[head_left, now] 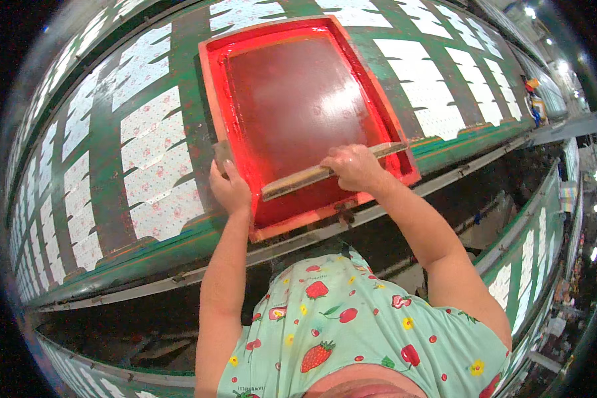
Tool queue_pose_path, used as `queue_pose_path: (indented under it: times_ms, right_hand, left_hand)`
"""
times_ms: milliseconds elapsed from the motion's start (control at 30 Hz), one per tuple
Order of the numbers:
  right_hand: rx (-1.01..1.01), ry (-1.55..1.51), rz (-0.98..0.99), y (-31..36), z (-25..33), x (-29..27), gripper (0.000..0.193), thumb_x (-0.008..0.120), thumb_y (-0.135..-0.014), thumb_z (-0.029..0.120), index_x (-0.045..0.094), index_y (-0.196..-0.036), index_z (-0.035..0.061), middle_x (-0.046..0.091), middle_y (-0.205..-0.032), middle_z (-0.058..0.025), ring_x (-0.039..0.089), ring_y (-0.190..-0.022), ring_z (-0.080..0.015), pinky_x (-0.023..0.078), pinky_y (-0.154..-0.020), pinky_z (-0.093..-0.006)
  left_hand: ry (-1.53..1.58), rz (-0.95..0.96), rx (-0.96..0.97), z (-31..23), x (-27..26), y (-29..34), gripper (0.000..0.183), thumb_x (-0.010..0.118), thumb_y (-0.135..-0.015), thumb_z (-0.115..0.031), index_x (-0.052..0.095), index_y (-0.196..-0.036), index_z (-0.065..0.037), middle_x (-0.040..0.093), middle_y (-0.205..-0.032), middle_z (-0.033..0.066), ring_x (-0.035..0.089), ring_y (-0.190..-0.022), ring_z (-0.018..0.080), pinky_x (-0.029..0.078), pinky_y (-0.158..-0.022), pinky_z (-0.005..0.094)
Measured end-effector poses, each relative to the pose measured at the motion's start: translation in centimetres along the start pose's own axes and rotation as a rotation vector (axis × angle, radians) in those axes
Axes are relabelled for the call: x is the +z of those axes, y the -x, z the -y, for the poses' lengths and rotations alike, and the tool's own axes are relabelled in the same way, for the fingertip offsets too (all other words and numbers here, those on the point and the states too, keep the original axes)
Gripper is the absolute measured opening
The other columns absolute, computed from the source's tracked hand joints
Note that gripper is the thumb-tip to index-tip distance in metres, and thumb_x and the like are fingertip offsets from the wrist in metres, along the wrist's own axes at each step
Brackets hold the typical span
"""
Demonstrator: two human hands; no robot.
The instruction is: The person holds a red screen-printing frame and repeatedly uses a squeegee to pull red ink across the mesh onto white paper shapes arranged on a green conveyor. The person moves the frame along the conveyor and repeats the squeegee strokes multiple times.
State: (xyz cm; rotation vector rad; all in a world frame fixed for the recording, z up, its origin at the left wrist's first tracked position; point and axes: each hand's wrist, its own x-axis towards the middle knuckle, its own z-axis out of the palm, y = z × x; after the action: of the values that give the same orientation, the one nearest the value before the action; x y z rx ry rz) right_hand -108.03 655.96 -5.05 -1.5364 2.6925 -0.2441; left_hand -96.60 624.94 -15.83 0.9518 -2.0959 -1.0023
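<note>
A red-stained screen-printing frame [212,89] lies on the long green table, with a dark mesh [292,99] and wet red ink along its inner edges. My right hand [358,169] is closed round a long wooden squeegee [295,184], which lies slantwise across the near end of the screen. My left hand [231,189] grips the left side of the frame at a small wooden block [223,152]; its thumb points up and some fingers are hidden. Beneath the squeegee, the near end of the mesh is partly covered.
White patterned cut pieces [156,159] lie in rows left of the frame, and more white pieces [418,79] lie to its right. A metal rail [166,284] edges the green table [199,132]. Another person [536,106] stands far right.
</note>
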Motion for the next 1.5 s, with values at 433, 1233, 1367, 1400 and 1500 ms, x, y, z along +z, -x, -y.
queue_pose_path:
  times_ms: [433,1233,1367,1400,1500]
  right_hand:
    - [-0.052,-0.163,-0.017,9.1,3.8,0.6,0.067,0.094,-0.078,0.056,0.076,-0.124,0.0105,0.072,-0.119,-0.0152,0.068,-0.119,-0.0378,0.055,-0.104,-0.0516]
    - [0.514,-0.45,-0.395,18.0,-18.1,2.1,0.047,0.085,-0.091,0.015,0.074,-0.135,0.0039,0.074,-0.139,-0.0201,0.065,-0.133,-0.042,0.053,-0.116,-0.0501]
    - [0.584,-0.509,-0.303,14.8,-18.6,2.7,0.062,0.087,-0.09,0.017,0.066,-0.147,0.0034,0.072,-0.14,-0.0224,0.065,-0.132,-0.0435,0.053,-0.115,-0.051]
    - [0.593,-0.494,-0.29,14.1,-18.7,2.8,0.066,0.087,-0.089,0.017,0.064,-0.149,0.0033,0.072,-0.139,-0.0229,0.066,-0.131,-0.0438,0.053,-0.115,-0.0513]
    - [0.598,-0.417,-0.325,12.6,-19.0,2.9,0.071,0.087,-0.089,0.016,0.06,-0.153,0.0048,0.072,-0.133,-0.0219,0.067,-0.124,-0.0443,0.054,-0.11,-0.0523]
  left_hand:
    - [-0.097,0.044,-0.03,-1.1,-1.0,0.5,0.071,0.086,-0.096,-0.031,0.06,-0.155,0.0,0.071,-0.145,0.025,0.066,-0.137,0.0428,0.051,-0.116,0.0515]
    - [-0.244,-0.042,-0.233,-0.8,0.0,-1.2,0.047,0.093,-0.09,-0.042,0.083,-0.11,-0.001,0.083,-0.099,0.0119,0.077,-0.09,0.0265,0.058,-0.086,0.0444]
    - [-0.249,-0.022,-0.242,0.3,-0.1,-1.4,0.044,0.093,-0.09,-0.039,0.083,-0.111,-0.002,0.083,-0.098,0.0121,0.076,-0.087,0.0267,0.058,-0.085,0.0448]
    - [-0.245,-0.018,-0.212,0.4,0.0,-1.4,0.043,0.094,-0.09,-0.038,0.083,-0.11,-0.002,0.082,-0.097,0.0122,0.076,-0.087,0.0265,0.058,-0.084,0.0446]
    - [-0.207,-0.007,-0.172,0.5,-0.1,-1.2,0.038,0.095,-0.09,-0.03,0.081,-0.108,0.0,0.081,-0.095,0.0119,0.074,-0.084,0.0248,0.058,-0.083,0.0431]
